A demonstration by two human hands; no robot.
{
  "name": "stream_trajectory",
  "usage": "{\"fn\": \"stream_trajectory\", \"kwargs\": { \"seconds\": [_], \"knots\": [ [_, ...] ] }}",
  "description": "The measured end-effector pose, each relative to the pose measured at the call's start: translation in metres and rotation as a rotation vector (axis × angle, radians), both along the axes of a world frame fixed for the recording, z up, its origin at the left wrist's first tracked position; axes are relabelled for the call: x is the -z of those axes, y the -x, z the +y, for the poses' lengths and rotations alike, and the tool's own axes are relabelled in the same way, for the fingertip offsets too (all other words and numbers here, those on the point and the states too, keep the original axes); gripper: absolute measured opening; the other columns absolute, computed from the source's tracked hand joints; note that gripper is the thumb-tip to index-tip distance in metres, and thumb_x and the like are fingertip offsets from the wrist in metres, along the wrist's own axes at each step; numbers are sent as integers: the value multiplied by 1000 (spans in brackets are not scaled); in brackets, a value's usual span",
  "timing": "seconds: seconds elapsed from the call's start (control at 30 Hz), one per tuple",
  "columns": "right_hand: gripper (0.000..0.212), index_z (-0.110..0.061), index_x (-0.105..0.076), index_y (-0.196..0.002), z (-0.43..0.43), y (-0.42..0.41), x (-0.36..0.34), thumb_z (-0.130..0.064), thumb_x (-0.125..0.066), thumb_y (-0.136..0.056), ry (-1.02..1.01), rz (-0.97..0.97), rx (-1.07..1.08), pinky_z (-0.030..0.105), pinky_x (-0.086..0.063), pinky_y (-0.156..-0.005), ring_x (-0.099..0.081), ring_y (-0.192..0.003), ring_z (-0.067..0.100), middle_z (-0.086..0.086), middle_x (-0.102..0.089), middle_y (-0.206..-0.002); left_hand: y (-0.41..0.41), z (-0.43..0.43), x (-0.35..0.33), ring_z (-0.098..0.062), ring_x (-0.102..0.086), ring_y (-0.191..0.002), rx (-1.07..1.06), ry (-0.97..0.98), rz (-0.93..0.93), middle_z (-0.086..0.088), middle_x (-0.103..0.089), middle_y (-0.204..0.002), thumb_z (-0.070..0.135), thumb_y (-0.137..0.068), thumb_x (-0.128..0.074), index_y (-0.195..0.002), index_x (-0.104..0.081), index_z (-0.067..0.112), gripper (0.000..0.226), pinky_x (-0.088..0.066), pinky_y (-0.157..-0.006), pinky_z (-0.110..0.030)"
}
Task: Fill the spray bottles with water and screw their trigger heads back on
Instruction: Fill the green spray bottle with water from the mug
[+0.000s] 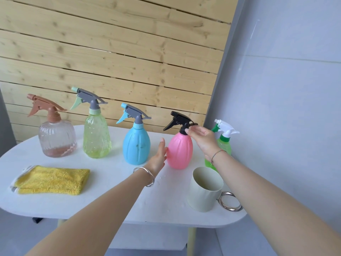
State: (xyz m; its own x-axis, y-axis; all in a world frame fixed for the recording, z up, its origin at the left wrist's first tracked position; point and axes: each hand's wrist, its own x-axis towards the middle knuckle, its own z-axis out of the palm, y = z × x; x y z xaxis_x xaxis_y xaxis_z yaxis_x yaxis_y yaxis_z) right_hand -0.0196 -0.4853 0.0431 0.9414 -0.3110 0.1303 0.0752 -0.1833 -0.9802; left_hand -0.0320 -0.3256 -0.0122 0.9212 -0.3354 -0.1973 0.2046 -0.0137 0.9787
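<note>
Five spray bottles stand in a row on the white table (pixel 103 198), all with trigger heads on. From the left: a clear bottle with a brown head (pixel 57 139), a yellow-green one (pixel 96 137), a blue one (pixel 136 146), a pink bottle (pixel 181 152) with a black trigger head (pixel 178 121), and a green bottle with a white head (pixel 224 143), partly hidden by my right wrist. My left hand (pixel 159 156) rests with straight fingers against the pink bottle's left side. My right hand (pixel 202 137) touches the black head's collar with its fingertips.
A pale green cup (pixel 204 191) with a metal ring handle stands near the table's front right edge, below my right forearm. A folded yellow cloth (pixel 53 180) lies at the front left. A wooden plank wall is behind, a grey wall on the right.
</note>
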Motion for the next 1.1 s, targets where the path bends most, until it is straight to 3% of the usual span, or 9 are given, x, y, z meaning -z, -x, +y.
{"fn": "stream_trajectory", "kwargs": {
  "seconds": [0.17,0.27,0.4,0.47,0.53,0.6,0.7,0.97,1.1],
  "knots": [
    [19,-17,-58,-78,-24,39,-22,-23,-77,-77,303,-318,274,26,-46,-72,-55,-71,9,-6,-61,-77,3,0,-5,-14,-36,-138,-112,10,-90,5,-30,-155,62,-96,-16,-150,-27,21,69,-19,-120,-41],
    [50,-14,-51,-113,-55,45,-30,-23,-79,-72,538,-420,519,27,-37,-88,-48,-104,18,1,-52,-115,6,-2,-12,-13,-36,-138,-133,20,-160,7,-29,-155,61,-97,-17,-152,-25,25,66,-20,-119,-41],
    [97,-14,-20,-147,-87,25,-13,-19,-81,-72,296,-36,370,29,-29,-106,-35,-131,17,6,-32,-146,10,-7,-12,-15,-33,-140,-136,25,-173,4,-29,-156,58,-98,-16,-153,-20,27,63,-21,-119,-40],
    [80,-11,-34,-141,-93,17,1,-18,-79,-75,134,37,289,30,-36,-99,-44,-124,17,6,-45,-137,12,-10,-12,-17,-34,-139,-142,24,-157,1,-33,-154,58,-99,-16,-153,-23,24,64,-21,-119,-42],
    [33,-13,-59,-106,-94,11,12,-19,-76,-78,156,40,293,30,-41,-87,-56,-106,23,8,-61,-114,13,-12,-12,-18,-36,-138,-148,23,-137,-1,-37,-150,59,-98,-17,-150,-28,19,66,-22,-118,-42],
    [13,-18,-62,-82,-92,10,19,-18,-74,-79,235,5,324,34,-45,-80,-58,-88,24,10,-65,-92,15,-14,-16,-19,-36,-138,-150,31,-122,-1,-37,-150,59,-98,-18,-149,-31,17,67,-22,-118,-42],
    [14,-15,-65,-86,-87,19,14,-19,-75,-78,286,-87,419,39,-48,-82,-62,-89,27,13,-69,-94,20,-13,-23,-18,-31,-141,-151,38,-128,2,-30,-155,58,-98,-20,-151,-26,22,64,-20,-119,-42],
    [17,-19,-69,-90,-22,97,-102,-26,-77,-77,267,-502,340,8,-40,-75,-57,-85,7,-9,-68,-86,64,9,-74,-11,-28,-139,-53,-7,-246,6,-34,-148,74,-70,-59,-148,-26,34,94,-25,-103,-27],
    [28,-15,-72,-91,17,143,-114,-35,-79,-73,52,-380,1,32,-46,-74,-53,-77,13,5,-63,-82,103,37,-103,0,-40,-132,88,26,-409,20,-44,-142,71,-60,-69,-144,-33,37,97,-32,-111,-31]
  ]
}}
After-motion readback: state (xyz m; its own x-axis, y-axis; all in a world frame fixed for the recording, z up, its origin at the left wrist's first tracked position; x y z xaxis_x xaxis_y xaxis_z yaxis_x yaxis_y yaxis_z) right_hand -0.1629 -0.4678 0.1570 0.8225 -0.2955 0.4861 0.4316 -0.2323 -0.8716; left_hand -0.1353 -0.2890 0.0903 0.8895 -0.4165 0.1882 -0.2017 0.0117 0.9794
